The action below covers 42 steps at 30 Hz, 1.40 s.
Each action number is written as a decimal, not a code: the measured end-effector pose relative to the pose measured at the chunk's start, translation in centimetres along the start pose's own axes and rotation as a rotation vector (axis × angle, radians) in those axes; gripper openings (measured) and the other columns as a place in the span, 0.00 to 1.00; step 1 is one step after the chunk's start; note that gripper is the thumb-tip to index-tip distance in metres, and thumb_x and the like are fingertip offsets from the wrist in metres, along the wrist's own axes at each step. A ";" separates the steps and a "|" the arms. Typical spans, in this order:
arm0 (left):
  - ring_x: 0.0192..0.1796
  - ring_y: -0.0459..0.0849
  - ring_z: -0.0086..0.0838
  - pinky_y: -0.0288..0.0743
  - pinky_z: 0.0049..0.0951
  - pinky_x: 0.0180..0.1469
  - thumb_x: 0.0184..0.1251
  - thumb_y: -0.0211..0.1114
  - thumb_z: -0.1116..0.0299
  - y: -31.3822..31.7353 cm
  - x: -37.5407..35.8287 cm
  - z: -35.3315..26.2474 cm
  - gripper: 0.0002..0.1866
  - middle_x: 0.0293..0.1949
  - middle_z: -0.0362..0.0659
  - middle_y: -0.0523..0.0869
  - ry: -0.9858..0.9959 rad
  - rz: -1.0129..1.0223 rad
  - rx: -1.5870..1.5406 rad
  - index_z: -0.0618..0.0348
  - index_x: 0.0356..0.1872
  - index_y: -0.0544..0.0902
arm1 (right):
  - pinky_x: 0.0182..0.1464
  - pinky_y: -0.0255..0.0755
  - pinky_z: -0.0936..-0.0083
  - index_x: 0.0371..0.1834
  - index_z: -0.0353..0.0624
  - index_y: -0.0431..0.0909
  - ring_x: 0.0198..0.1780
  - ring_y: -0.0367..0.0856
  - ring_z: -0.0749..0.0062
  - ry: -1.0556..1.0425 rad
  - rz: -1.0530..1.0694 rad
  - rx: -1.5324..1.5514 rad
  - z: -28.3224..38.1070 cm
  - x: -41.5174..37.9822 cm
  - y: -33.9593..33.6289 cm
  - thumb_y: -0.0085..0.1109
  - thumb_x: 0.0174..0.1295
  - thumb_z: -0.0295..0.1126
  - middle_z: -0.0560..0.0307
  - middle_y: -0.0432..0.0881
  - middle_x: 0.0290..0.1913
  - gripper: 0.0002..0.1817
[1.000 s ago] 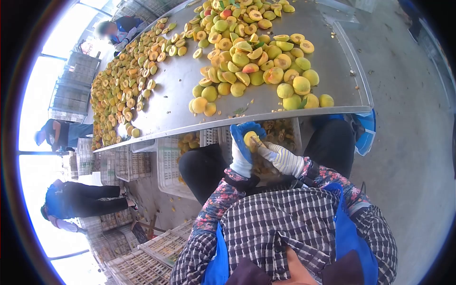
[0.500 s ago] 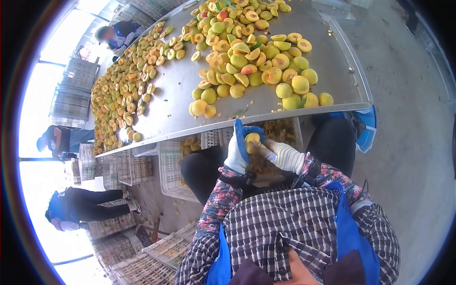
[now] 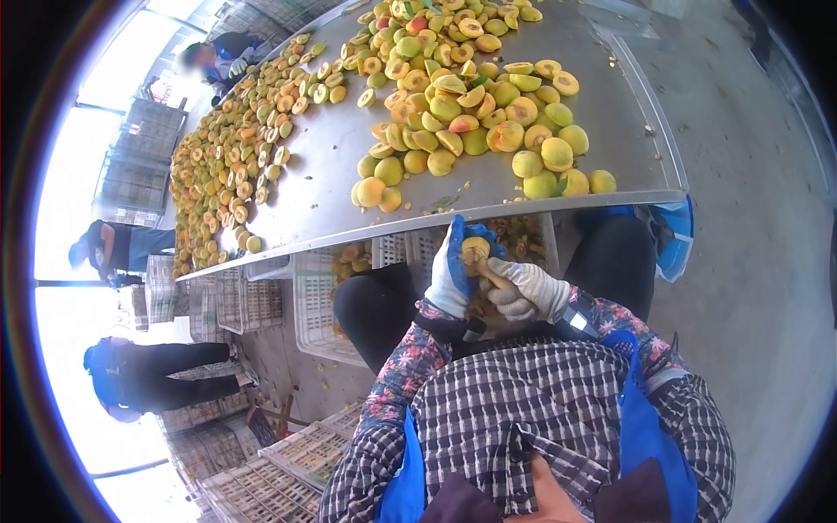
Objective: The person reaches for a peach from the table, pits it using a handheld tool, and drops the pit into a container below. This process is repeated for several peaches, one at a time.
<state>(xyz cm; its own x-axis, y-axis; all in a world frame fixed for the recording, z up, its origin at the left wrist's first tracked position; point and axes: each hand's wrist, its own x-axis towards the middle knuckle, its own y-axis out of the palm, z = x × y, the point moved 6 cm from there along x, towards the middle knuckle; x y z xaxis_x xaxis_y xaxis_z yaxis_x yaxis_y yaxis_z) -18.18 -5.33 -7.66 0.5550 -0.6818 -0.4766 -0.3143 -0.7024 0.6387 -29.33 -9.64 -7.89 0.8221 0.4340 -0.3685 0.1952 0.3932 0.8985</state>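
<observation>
My left hand [image 3: 453, 272], in a white glove with a blue palm, is closed around a yellow peach half [image 3: 475, 249] just below the table's front edge. My right hand [image 3: 529, 289], in a pale striped glove, is curled around a slim tan-handled tool [image 3: 498, 276]. The tool's end meets the cut face of the peach, so its tip is hidden. Beyond my hands, a large heap of whole and halved peaches [image 3: 445, 109] lies on the metal table [image 3: 323, 187].
More halved peaches [image 3: 235, 166] cover the table's left side. Beneath the table stand a white plastic crate [image 3: 318, 301] and peach pieces between my knees. Stacked crates [image 3: 270, 479] line the left. Several people are there too, one [image 3: 222, 65] at the table's far left.
Both hands have shifted slightly right. The peach's cut face now turns more toward me, and my right hand has rolled so its curled fingers and the tan handle show.
</observation>
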 end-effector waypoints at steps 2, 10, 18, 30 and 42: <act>0.35 0.85 0.39 0.83 0.42 0.38 0.73 0.57 0.49 -0.5 0.3 0.2 0.19 0.35 0.46 0.85 -0.040 0.021 -0.003 0.57 0.38 0.80 | 0.12 0.49 0.84 0.43 0.48 0.72 0.10 0.55 0.85 0.011 0.035 -0.004 -0.1 -0.3 0.5 0.47 0.70 0.59 0.69 0.61 0.16 0.24; 0.38 0.84 0.34 0.82 0.37 0.43 0.75 0.57 0.60 -3.5 -3.7 -10.9 0.15 0.38 0.46 0.85 0.429 -0.167 0.129 0.65 0.43 0.81 | 0.20 0.66 0.71 0.49 0.41 0.74 0.17 0.74 0.67 -0.198 -0.346 -0.661 2.2 -0.2 -1.6 0.48 0.71 0.54 0.57 0.75 0.19 0.24; 0.43 0.84 0.31 0.77 0.29 0.47 0.65 0.66 0.57 -9.3 -7.2 -26.8 0.23 0.42 0.48 0.86 0.753 -0.894 1.844 0.59 0.57 0.79 | 0.47 0.74 0.55 0.75 0.47 0.53 0.43 0.82 0.40 -0.106 -0.647 -1.858 3.4 -0.4 -3.6 0.50 0.68 0.39 0.33 0.82 0.39 0.33; 0.57 0.80 0.39 0.74 0.36 0.60 0.56 0.72 0.56 -7.4 8.0 -21.7 0.30 0.57 0.49 0.79 0.316 -0.512 1.884 0.53 0.60 0.76 | 0.47 0.75 0.53 0.61 0.43 0.63 0.45 0.81 0.39 -0.493 -0.680 -1.937 3.8 -0.8 -3.0 0.53 0.65 0.34 0.36 0.83 0.42 0.22; 0.56 0.79 0.46 0.77 0.51 0.58 0.74 0.52 0.48 -0.9 -1.5 -11.5 0.26 0.56 0.54 0.78 0.398 0.085 0.341 0.60 0.61 0.73 | 0.38 0.71 0.56 0.57 0.41 0.65 0.36 0.80 0.41 -0.765 -0.549 -1.436 5.3 -1.8 2.3 0.52 0.69 0.40 0.39 0.80 0.31 0.19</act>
<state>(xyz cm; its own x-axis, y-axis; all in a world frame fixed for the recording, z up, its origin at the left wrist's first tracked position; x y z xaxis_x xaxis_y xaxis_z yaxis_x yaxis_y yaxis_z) -9.88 -1.31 -0.58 0.7449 -0.6557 -0.1231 -0.5672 -0.7196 0.4005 -27.53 -13.75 -3.87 0.9600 -0.2777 0.0360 0.2718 0.8929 -0.3588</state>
